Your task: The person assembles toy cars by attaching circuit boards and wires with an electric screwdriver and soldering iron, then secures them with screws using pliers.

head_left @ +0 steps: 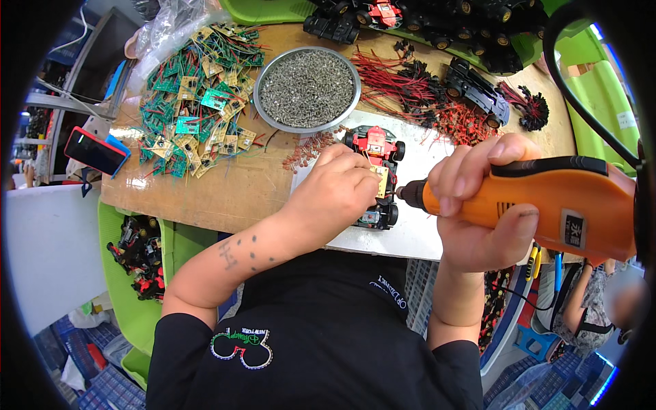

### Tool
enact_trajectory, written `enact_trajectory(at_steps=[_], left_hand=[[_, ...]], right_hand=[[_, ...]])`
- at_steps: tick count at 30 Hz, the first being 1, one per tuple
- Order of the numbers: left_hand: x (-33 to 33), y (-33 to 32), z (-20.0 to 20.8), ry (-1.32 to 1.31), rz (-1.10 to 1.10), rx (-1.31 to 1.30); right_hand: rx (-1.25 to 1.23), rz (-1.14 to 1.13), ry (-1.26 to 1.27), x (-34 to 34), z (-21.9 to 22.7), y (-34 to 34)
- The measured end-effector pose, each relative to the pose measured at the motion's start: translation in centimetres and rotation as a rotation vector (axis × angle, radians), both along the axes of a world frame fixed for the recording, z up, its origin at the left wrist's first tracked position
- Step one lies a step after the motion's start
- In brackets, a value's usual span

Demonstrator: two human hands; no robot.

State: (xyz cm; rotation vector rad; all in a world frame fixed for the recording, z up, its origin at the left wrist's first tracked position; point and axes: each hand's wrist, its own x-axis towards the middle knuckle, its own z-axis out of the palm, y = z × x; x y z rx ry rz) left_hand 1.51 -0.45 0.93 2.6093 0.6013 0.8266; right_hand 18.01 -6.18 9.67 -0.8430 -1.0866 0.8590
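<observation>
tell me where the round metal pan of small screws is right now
In the head view, the round metal pan of screws sits at the far middle of the table, between the green circuit board pile and the red wire bundles.

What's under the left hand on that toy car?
The left hand presses a small tan circuit board onto the toy car, whose red front and black wheels show. The hand covers the car's left side, so what lies beneath the palm cannot be seen.
</observation>
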Motion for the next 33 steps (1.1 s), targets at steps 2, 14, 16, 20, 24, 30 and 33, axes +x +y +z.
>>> enact_trajectory(at_steps=[2, 14, 16, 20, 24, 30, 33], left_hand=[[0.0, 0.0, -0.1, 0.015, -0.014, 0.020], [0.1, 0.0, 0.3, 0.002, 0.001, -0.029], [0.1, -0.3, 0.3, 0.049, 0.024, -0.021], [0.1, -0.4, 0.2, 0.041, 0.029, 0.025], [0.1, -0.2, 0.3, 0.015, 0.009, 0.043], [0.1, -0.2, 0.2, 0.004, 0.019, 0.038], [0.1, -0.2, 0.3, -0.001, 0.025, 0.043]], right_hand=[[-0.006, -0.031, -0.025, 0.1, 0.0, -0.1], [-0.008, 0.002, 0.038, 0.2, -1.2, 0.0], [-0.045, -0.026, -0.026, 0.2, -1.1, -0.2], [-0.012, -0.060, -0.037, 0.1, -0.1, -0.2], [-0.056, -0.084, -0.058, -0.5, 0.5, -0.4], [-0.056, -0.043, -0.104, -0.5, -0.3, 0.3], [-0.058, 0.089, -0.164, 0.2, -0.1, 0.7]])
